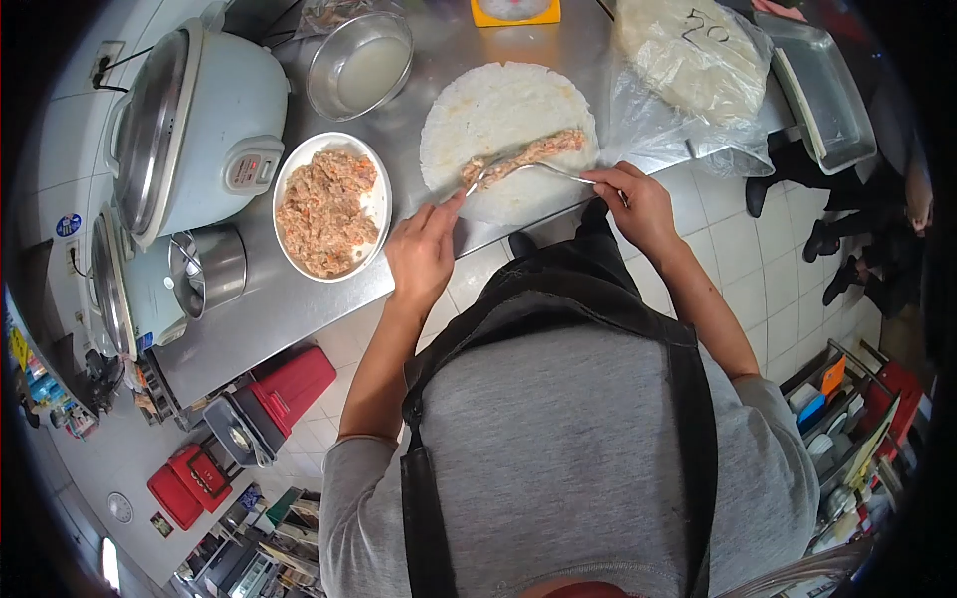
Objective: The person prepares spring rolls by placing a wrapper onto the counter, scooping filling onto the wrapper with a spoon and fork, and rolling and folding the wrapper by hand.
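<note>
The left forearm point(377, 359) and right forearm point(710, 304) slant toward the frame's upper centre, the left hand point(423, 249) with index finger point(454, 203) extended, the right hand point(640, 207) pinching, palm down.

The bench point(446, 47) gives passing room behind the flatbread point(503, 115), but a plate point(374, 205) blocks its left, a bag point(696, 62) its right.

white tiled floor point(723, 239), tiled wall point(62, 145)

Near head-camera view, down onto the hands point(423, 247)
</note>
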The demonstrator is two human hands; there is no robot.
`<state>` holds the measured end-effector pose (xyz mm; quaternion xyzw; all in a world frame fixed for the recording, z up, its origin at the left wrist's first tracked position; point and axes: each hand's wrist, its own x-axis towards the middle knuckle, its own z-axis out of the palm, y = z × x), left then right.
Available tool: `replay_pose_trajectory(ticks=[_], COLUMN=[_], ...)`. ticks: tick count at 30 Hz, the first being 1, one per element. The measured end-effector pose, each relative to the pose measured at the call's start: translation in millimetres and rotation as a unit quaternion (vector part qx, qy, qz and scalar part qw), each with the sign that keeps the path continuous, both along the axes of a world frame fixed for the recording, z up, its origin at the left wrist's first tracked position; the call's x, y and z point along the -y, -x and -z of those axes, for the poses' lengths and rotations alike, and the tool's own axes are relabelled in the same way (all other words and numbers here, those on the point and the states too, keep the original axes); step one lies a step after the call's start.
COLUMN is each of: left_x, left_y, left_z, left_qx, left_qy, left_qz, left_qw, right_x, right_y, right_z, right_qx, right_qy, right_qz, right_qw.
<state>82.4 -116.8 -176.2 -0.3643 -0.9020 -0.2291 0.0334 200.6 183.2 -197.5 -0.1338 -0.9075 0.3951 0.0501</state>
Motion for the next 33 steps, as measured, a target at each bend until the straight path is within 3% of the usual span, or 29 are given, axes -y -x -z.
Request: replay_pose_trajectory(ticks=[4, 11, 21, 24, 27, 33], left_x=[13, 20, 46, 42, 39, 41], left_y=[10, -4, -10, -11, -11, -11], left_z=[-1, -9, -11, -20, -15, -22], left_qx=[-0.027, -0.028, -0.061, -0.052, -0.036, -0.029], left_qy=[-0.034, 0.017, 0.051, -0.004, 0.015, -0.018], left_qz=[-0.079, -0.031, -0.041, -0.047, -0.052, -0.062], left_qw=[0.996, 0.999, 0.996, 0.998, 0.998, 0.997], right_x=[13, 47, 35, 15, 10, 12], right_y=[-1, 20, 13, 7, 5, 8], right_z=[8, 12, 7, 4, -1, -2], right_qx=[-0.042, -0.084, -0.063, -0.036, 0.029, 0.024], right_qy=[0.018, -0.037, 0.003, 0.022, 0.016, 0.036], right_qz=[-0.056, -0.032, -0.021, -0.026, -0.02, -0.025], right_qw=[0.997, 0.995, 0.998, 0.999, 0.999, 0.999])
